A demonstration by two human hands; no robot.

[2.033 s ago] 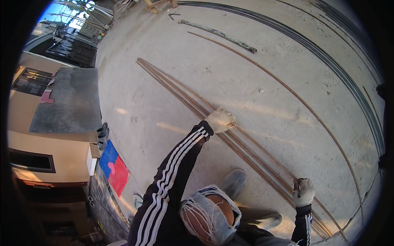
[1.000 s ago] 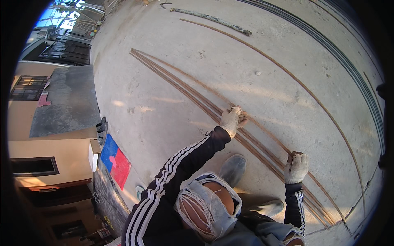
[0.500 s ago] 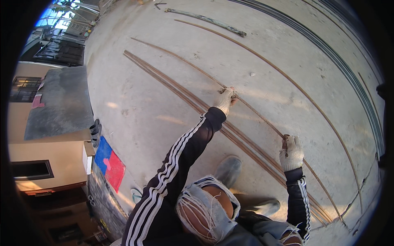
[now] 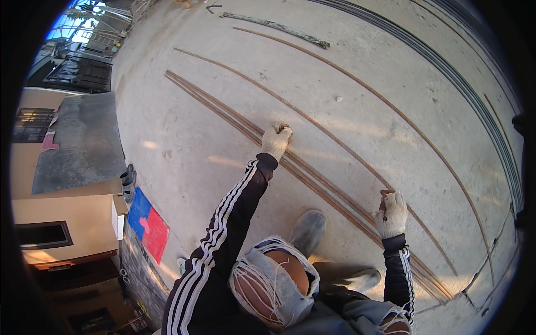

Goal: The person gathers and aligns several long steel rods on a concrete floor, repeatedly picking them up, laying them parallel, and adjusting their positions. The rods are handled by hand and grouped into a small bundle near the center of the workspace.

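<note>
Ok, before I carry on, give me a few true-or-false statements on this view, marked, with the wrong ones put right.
1. The right hand is closer than the left hand to the lone brown rebar nearest them. True.
2. The left hand is clenched around that rebar. False: it is clear of it, over the grouped brown rebars; whether it touches those, I cannot tell.
3. Both hands are bare. False: both wear pale gloves.
4. The mottled grey pole lies beyond the grouped brown rebars, seen from the wearer. True.
5. The mat is plain green. False: the mat is mainly blue and red.
6. Both sleeves are black with white stripes. True.
</note>
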